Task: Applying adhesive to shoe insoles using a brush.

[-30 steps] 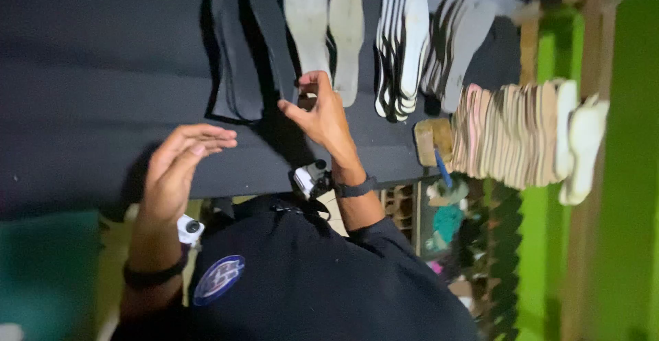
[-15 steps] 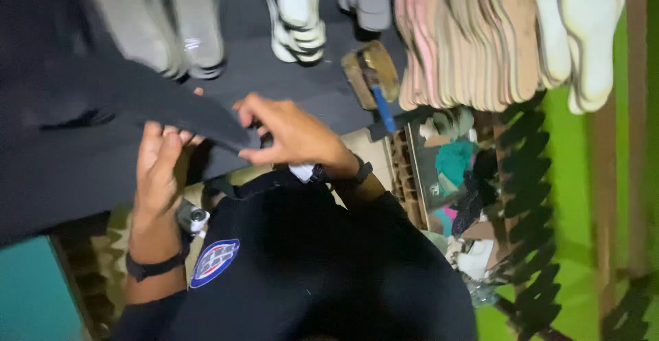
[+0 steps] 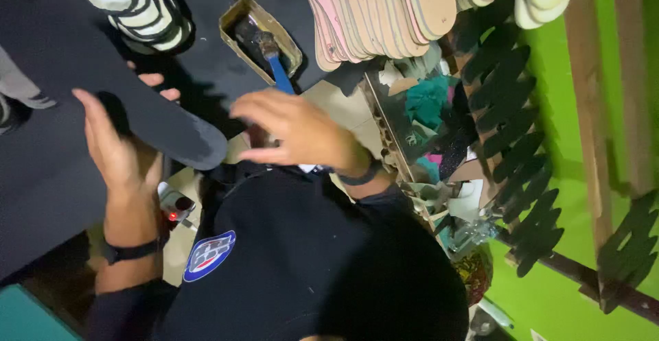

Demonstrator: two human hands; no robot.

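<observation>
A dark sole-shaped cutout [image 3: 147, 118] is held above the black desk [image 3: 41, 176] by the left hand [image 3: 120, 152], fingers curled around it; the right hand [image 3: 295, 135] is kept loosely open, empty, just beside its rounded end.

Black-covered workbench [image 3: 41, 176] with stacked pale insoles [image 3: 137, 12], tan sole cutouts [image 3: 384, 12], and a small tin [image 3: 259, 39] holding a blue-handled brush [image 3: 278, 73]

Pale soles [image 3: 130, 5] cut off at top edge — right hand [image 3: 302, 132] blurred.
</observation>
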